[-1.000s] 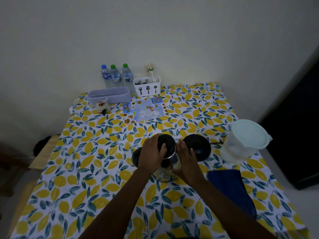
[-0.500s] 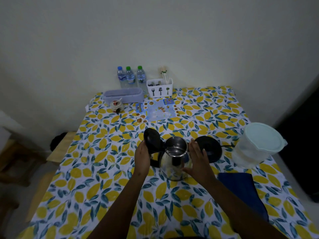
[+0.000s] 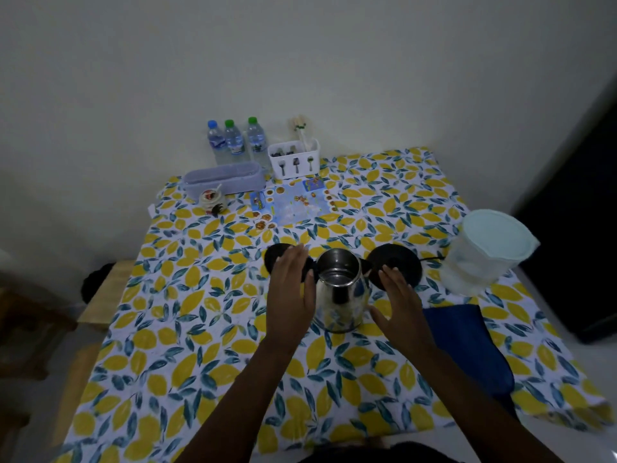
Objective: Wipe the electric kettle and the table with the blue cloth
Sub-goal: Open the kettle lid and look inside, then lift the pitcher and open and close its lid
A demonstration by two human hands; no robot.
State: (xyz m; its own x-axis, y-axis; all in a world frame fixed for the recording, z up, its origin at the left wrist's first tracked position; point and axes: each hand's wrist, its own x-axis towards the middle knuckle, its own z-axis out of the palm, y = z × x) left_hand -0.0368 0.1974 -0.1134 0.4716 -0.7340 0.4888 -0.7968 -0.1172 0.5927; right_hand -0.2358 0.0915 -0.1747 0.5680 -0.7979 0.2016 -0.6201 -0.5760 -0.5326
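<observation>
Head view: the shiny steel electric kettle (image 3: 340, 292) stands upright on the table (image 3: 187, 329), which is covered in a lemon-print cloth. Its black hinged lid (image 3: 283, 259) is flipped open toward the left and the mouth is bare. The left hand (image 3: 293, 295) is flat and spread against the kettle's left wall, with no closed grip. The right hand (image 3: 400, 312) is open, fingers splayed, just beside the right wall; contact cannot be told. The folded dark blue cloth (image 3: 467, 345) lies flat on the table to the right of the kettle, beside the right forearm, untouched. The round black kettle base (image 3: 397, 265) sits behind the right hand, with its cord running toward the translucent lidded plastic jug (image 3: 484, 252).

Risks: neither hand holds the kettle, so a sideways nudge from the left palm could tip it toward the base or drag the loose table covering. Reaching across for the cloth could snag the cord and bump the jug. The open lid could swing shut on fingers.

Versus half a second ago: the left hand has moved from the lid and handle side to a flat palm on the body, the right hand has opened away from the rim, and the kettle stays in the same spot.
</observation>
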